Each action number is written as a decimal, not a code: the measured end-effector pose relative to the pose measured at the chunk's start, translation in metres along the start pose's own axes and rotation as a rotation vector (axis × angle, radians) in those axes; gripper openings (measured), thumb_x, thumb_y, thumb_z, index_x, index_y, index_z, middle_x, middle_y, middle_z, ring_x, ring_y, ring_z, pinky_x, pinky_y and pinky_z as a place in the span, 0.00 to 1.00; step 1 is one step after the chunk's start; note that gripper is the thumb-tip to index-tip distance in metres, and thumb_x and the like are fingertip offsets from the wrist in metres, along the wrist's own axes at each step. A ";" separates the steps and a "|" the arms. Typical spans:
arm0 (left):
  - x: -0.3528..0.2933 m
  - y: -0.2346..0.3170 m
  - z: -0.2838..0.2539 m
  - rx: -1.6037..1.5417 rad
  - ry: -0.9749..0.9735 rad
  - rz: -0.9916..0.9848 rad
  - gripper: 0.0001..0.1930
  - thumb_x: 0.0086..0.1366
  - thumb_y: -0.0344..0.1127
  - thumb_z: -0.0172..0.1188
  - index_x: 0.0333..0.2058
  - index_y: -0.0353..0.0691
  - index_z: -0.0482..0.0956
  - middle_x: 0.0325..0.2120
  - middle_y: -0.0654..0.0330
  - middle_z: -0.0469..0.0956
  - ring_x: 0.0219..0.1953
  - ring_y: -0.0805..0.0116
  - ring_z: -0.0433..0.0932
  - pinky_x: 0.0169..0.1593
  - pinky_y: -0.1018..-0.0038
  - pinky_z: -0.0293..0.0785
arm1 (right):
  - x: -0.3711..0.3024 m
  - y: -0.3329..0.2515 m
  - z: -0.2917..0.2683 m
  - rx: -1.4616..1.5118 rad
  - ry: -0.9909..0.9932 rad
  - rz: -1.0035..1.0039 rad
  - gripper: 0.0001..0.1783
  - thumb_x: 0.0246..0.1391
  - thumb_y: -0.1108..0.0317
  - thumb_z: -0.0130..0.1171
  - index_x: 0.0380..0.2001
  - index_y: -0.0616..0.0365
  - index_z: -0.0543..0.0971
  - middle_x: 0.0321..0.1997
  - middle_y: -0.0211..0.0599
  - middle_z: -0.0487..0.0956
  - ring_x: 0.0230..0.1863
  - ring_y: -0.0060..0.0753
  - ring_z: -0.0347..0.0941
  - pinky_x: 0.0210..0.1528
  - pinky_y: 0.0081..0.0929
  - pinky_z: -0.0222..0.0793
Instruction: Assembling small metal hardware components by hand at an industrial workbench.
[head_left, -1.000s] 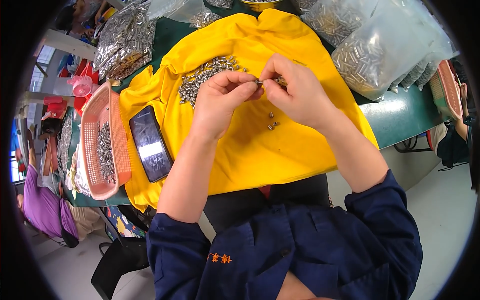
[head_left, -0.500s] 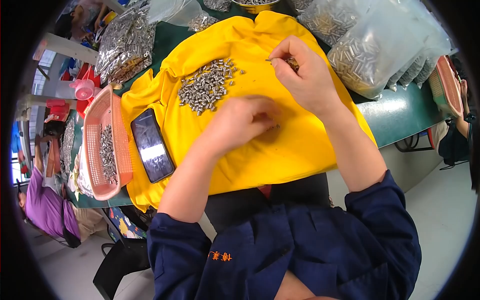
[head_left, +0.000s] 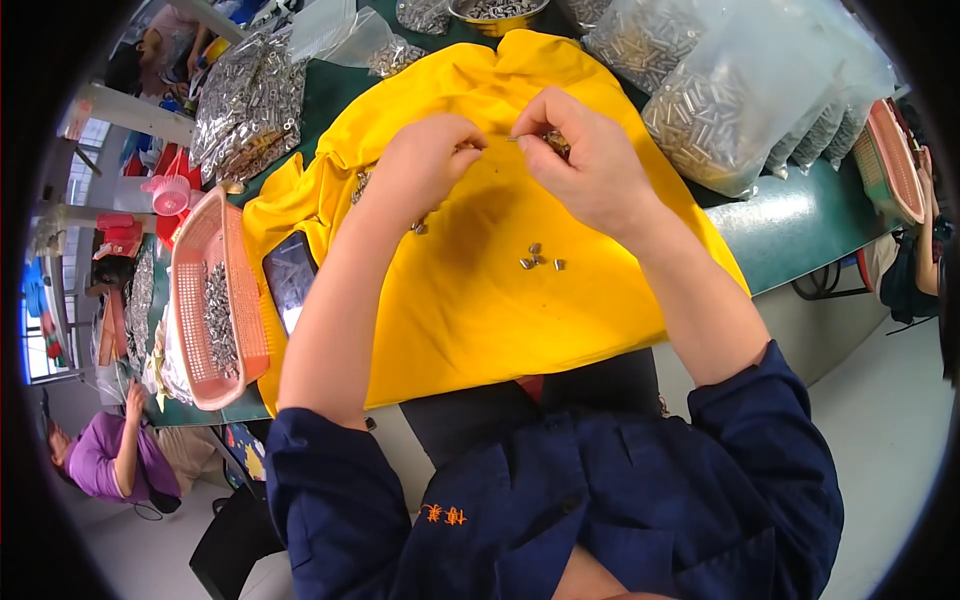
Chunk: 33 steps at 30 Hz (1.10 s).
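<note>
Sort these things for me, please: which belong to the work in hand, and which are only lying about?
Likely in use: left hand, right hand with slim item, loose metal pieces, yellow cloth.

Probably just lying about: phone, round pink fan-like object.

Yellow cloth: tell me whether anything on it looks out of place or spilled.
The phone looks slightly odd: it shares the yellow cloth with small metal pieces. A few of these lie loose near the cloth's middle, perhaps deliberately; nothing looks clearly damaged.

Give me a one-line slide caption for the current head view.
Right hand pinching a thin piece, left hand nearby, small metal parts on yellow cloth.
</note>
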<state>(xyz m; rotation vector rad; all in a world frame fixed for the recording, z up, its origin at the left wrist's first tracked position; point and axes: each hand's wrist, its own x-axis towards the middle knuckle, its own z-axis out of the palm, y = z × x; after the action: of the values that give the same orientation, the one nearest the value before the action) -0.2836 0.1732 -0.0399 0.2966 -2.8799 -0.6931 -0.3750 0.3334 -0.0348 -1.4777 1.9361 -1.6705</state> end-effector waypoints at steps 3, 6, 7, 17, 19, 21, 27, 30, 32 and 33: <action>-0.019 0.021 0.011 -0.898 0.069 -0.209 0.07 0.52 0.25 0.54 0.32 0.32 0.74 0.26 0.61 0.76 0.29 0.72 0.75 0.36 0.80 0.70 | -0.002 0.002 -0.003 0.032 -0.075 0.068 0.03 0.45 0.74 0.48 0.26 0.60 0.68 0.21 0.27 0.67 0.22 0.17 0.60 0.24 0.15 0.57; -0.036 0.020 0.016 -1.123 0.096 -0.214 0.08 0.52 0.23 0.56 0.33 0.30 0.73 0.27 0.60 0.75 0.29 0.75 0.74 0.36 0.82 0.70 | -0.003 0.000 -0.002 0.043 -0.146 0.100 0.03 0.44 0.74 0.47 0.25 0.61 0.68 0.21 0.27 0.67 0.23 0.16 0.59 0.24 0.14 0.57; -0.039 0.021 0.017 -1.209 0.102 -0.219 0.08 0.52 0.23 0.56 0.33 0.31 0.73 0.27 0.60 0.75 0.29 0.75 0.74 0.36 0.82 0.70 | -0.002 -0.001 -0.001 0.044 -0.152 0.099 0.03 0.44 0.74 0.47 0.25 0.61 0.68 0.21 0.27 0.67 0.23 0.16 0.59 0.24 0.14 0.57; -0.042 0.019 0.017 -1.202 0.123 -0.209 0.08 0.51 0.23 0.57 0.32 0.31 0.74 0.27 0.60 0.75 0.30 0.76 0.74 0.36 0.83 0.70 | -0.002 -0.001 0.003 0.053 -0.191 0.118 0.06 0.40 0.69 0.49 0.23 0.60 0.69 0.20 0.36 0.71 0.22 0.29 0.66 0.26 0.23 0.62; -0.042 0.020 0.016 -1.167 0.129 -0.226 0.07 0.50 0.23 0.57 0.31 0.31 0.75 0.27 0.61 0.76 0.29 0.77 0.74 0.35 0.84 0.70 | -0.003 -0.001 0.003 0.017 -0.191 0.089 0.06 0.40 0.69 0.49 0.23 0.59 0.69 0.20 0.37 0.71 0.22 0.31 0.67 0.26 0.24 0.63; -0.041 0.020 0.017 -1.123 0.135 -0.235 0.07 0.50 0.23 0.57 0.31 0.31 0.75 0.26 0.61 0.76 0.29 0.77 0.74 0.34 0.84 0.69 | -0.004 -0.001 0.004 -0.086 -0.196 0.052 0.05 0.41 0.69 0.49 0.23 0.59 0.68 0.19 0.39 0.71 0.21 0.36 0.67 0.25 0.26 0.63; -0.040 0.022 0.019 -0.931 0.184 -0.226 0.05 0.49 0.24 0.58 0.28 0.32 0.76 0.24 0.62 0.76 0.27 0.79 0.73 0.33 0.85 0.68 | -0.007 -0.002 0.011 -0.236 -0.205 0.060 0.04 0.42 0.71 0.47 0.24 0.59 0.68 0.19 0.40 0.71 0.20 0.39 0.66 0.24 0.29 0.62; -0.039 0.020 0.020 -0.829 0.205 -0.243 0.05 0.50 0.24 0.57 0.28 0.32 0.76 0.24 0.62 0.76 0.27 0.79 0.73 0.33 0.85 0.68 | -0.006 0.010 0.015 -0.053 -0.145 0.076 0.04 0.43 0.71 0.47 0.25 0.59 0.68 0.19 0.36 0.70 0.20 0.30 0.65 0.24 0.25 0.61; -0.038 0.014 0.019 -0.740 0.215 -0.266 0.05 0.51 0.25 0.57 0.28 0.32 0.75 0.25 0.62 0.76 0.27 0.79 0.73 0.33 0.85 0.69 | -0.002 0.010 0.007 0.031 -0.108 0.184 0.05 0.43 0.71 0.47 0.25 0.60 0.68 0.19 0.34 0.70 0.20 0.26 0.64 0.23 0.22 0.60; -0.038 0.010 0.019 -0.838 0.243 -0.302 0.05 0.51 0.24 0.56 0.29 0.31 0.75 0.26 0.63 0.76 0.27 0.78 0.74 0.34 0.84 0.69 | 0.000 0.009 0.003 0.115 -0.068 0.294 0.05 0.44 0.70 0.47 0.25 0.60 0.68 0.19 0.31 0.69 0.20 0.21 0.63 0.23 0.20 0.59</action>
<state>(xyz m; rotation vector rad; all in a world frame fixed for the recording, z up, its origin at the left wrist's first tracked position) -0.2523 0.1987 -0.0566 0.6271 -2.0913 -1.6773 -0.3774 0.3305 -0.0432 -1.1296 1.8795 -1.5507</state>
